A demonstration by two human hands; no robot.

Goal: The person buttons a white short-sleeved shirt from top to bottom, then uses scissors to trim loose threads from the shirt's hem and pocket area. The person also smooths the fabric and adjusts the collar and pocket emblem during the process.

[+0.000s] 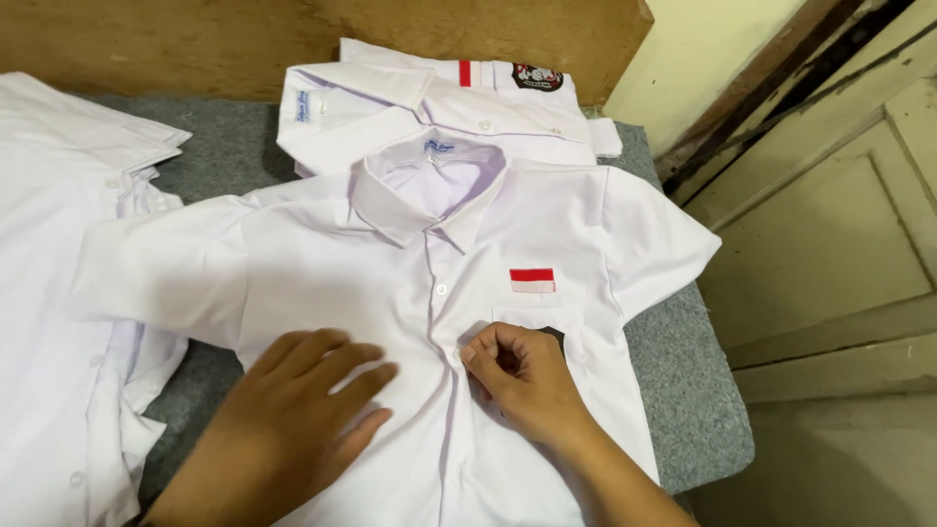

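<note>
1. A white short-sleeved shirt [410, 293] lies face up, spread across the grey padded table [683, 390]; its collar points away from the person, sleeves out to either side.
2. The left hand [293, 420] rests open and flat on the shirt just left of the button placket, seemingly pressing the cloth so it lies taut.
3. The right hand [522, 381] is curled at the placket, fingertips pinched on the fabric by a button [457, 352], below the red-and-white chest patch [532, 280].
4. A folded shirt [439, 98] sits beyond the collar; a pile of white shirts [59, 293] lies left of the spread shirt.
</note>
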